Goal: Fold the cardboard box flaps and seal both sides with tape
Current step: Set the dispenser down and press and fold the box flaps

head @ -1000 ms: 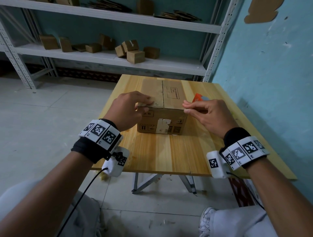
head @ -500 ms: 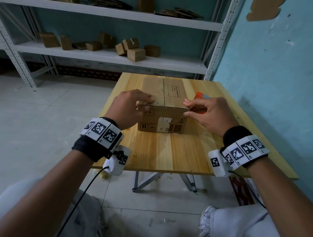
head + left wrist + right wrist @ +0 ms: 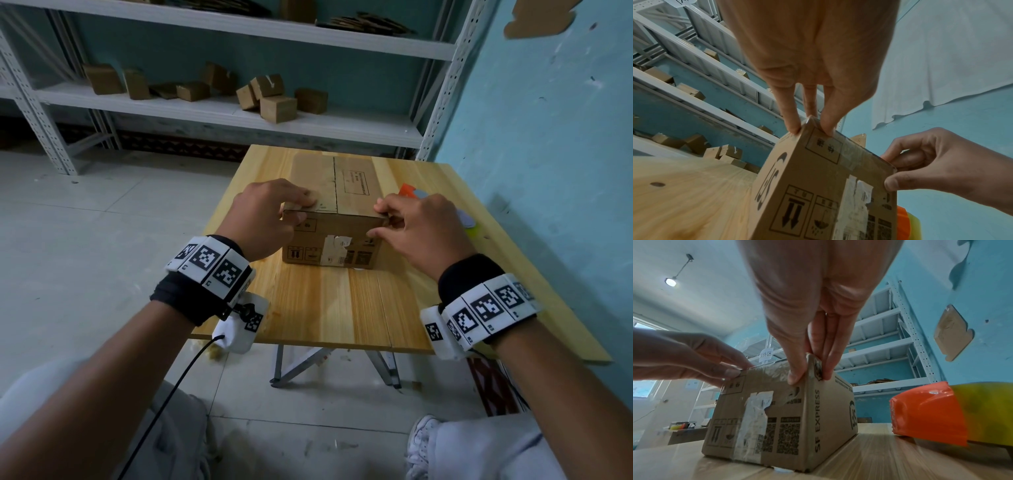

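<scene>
A brown cardboard box (image 3: pixel 337 241) stands on the wooden table (image 3: pixel 329 308), top flaps folded flat and meeting at a middle seam. Clear tape (image 3: pixel 772 369) runs along its near top edge, and torn white label remains mark the front face. My left hand (image 3: pixel 301 209) pinches the near left top corner, fingers on top and thumb on the front. From the left wrist, my left hand (image 3: pixel 812 128) straddles the corner of the box (image 3: pixel 818 186). My right hand (image 3: pixel 376 221) pinches the near right corner. The right wrist view has my right hand (image 3: pixel 807 378) with thumb and fingers either side of the vertical edge of the box (image 3: pixel 777 418).
An orange and yellow tape dispenser (image 3: pixel 411 192) lies on the table just right of the box, behind my right hand, and is large in the right wrist view as the tape dispenser (image 3: pixel 931 415). White metal shelving (image 3: pixel 219 113) with several small boxes stands behind. A blue wall (image 3: pixel 548 171) borders the right.
My right thumb has spread away from the fingers and dropped onto the box's front face. My left hand and the box have stayed in place.
</scene>
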Motion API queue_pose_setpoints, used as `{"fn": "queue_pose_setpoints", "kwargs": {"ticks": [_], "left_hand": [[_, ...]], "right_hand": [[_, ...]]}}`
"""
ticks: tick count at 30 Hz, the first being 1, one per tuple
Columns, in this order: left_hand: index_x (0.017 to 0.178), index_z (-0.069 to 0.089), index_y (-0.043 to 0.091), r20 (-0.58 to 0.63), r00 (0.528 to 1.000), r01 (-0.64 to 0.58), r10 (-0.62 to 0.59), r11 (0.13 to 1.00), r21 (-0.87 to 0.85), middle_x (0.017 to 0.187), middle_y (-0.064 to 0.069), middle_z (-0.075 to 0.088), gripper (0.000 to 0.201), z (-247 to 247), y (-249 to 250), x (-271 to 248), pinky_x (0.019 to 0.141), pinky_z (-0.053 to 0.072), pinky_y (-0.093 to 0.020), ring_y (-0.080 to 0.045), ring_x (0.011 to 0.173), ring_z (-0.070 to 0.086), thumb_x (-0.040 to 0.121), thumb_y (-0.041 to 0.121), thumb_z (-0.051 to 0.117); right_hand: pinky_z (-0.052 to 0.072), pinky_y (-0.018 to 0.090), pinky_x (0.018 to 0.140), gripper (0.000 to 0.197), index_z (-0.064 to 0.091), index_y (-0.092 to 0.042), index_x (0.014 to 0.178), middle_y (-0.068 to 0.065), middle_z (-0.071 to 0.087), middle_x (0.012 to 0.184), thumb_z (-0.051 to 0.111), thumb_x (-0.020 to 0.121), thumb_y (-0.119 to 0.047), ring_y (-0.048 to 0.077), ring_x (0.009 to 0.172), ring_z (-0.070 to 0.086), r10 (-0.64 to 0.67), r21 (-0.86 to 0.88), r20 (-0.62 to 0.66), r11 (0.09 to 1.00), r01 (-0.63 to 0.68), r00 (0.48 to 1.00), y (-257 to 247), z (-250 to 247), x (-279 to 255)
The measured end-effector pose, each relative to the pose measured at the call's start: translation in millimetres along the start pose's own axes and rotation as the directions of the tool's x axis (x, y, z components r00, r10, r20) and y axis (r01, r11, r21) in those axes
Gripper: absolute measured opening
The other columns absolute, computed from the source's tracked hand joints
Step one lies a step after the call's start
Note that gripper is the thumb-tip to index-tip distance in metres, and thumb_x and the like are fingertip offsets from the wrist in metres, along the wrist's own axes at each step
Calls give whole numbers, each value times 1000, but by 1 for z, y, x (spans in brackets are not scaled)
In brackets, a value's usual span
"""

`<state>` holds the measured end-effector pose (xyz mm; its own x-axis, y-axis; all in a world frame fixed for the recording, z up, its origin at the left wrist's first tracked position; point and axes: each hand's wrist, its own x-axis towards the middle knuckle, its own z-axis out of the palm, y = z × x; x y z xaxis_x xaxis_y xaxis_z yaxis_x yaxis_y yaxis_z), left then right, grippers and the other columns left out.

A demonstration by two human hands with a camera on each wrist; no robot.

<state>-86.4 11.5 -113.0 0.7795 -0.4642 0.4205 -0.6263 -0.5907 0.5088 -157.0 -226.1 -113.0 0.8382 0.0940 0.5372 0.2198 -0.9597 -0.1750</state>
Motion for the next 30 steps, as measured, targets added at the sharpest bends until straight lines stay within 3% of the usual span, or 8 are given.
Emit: {"fn": "queue_pose_setpoints", "kwargs": {"ticks": [3,6,11,13,17,20,26,30], "left_hand": [[118,66,22,1,1000,-5,5,1000,-2,127,8,61,30,0,0,0,94,49,-37,-14,116,55,89,16,63],[118,66,22,-8,1000,-7,7,1000,-15,127,8,61,30,-1,1,-1,93,48,-34,-14,116,55,89,16,63],[118,66,22,-13,1000,-4,4,999,-37,126,8,61,30,-1,2,-2,93,48,-31,-13,117,55,89,15,63],[118,66,22,-11,1000,-6,5,999,-38,126,8,61,30,-1,1,-2,95,48,-35,-13,118,54,89,15,63],[118,66,22,-4,1000,-1,1,999,-33,127,8,61,30,-1,0,-1,95,49,-38,-14,118,54,89,16,63],[118,66,21,-8,1000,-2,1,1000,-27,126,8,61,29,0,0,-1,94,49,-39,-14,117,54,89,17,63],[117,67,21,-15,1000,3,-3,1000,-15,126,9,61,28,0,2,-1,96,47,-37,-14,117,54,89,16,63],[117,67,20,-21,1000,-2,2,1000,-16,126,8,61,29,2,3,-1,93,47,-32,-14,117,55,89,15,63]], "right_hand": [[59,36,78,39,70,-10,107,10,73,102,81,76,-31,21,87,69,-2,-9,13,1000,2,1000,-1,0,0],[58,36,84,39,71,-11,107,7,73,105,80,76,-32,17,88,70,16,108,15,994,-18,1000,1,-5,-1],[48,4,83,34,71,-13,114,-1,70,114,74,84,-27,3,94,66,44,251,63,966,-58,997,9,-13,-3],[44,0,83,40,70,-12,116,-1,69,116,79,79,-23,3,97,64,31,234,88,971,-51,996,10,-13,-3],[54,23,91,45,70,-10,114,5,70,116,85,72,-17,13,98,69,5,179,73,984,-18,997,8,-12,-2],[56,38,89,43,71,-12,111,6,72,110,85,72,-22,19,95,69,16,96,43,995,-20,999,5,-8,-1],[52,26,80,37,72,-12,105,6,74,101,83,74,-30,19,87,69,41,-8,4,999,-41,999,-3,-4,2],[56,31,76,38,71,-11,106,9,73,95,81,76,-33,20,83,67,41,-69,-7,997,-41,999,-9,-3,0]]}}
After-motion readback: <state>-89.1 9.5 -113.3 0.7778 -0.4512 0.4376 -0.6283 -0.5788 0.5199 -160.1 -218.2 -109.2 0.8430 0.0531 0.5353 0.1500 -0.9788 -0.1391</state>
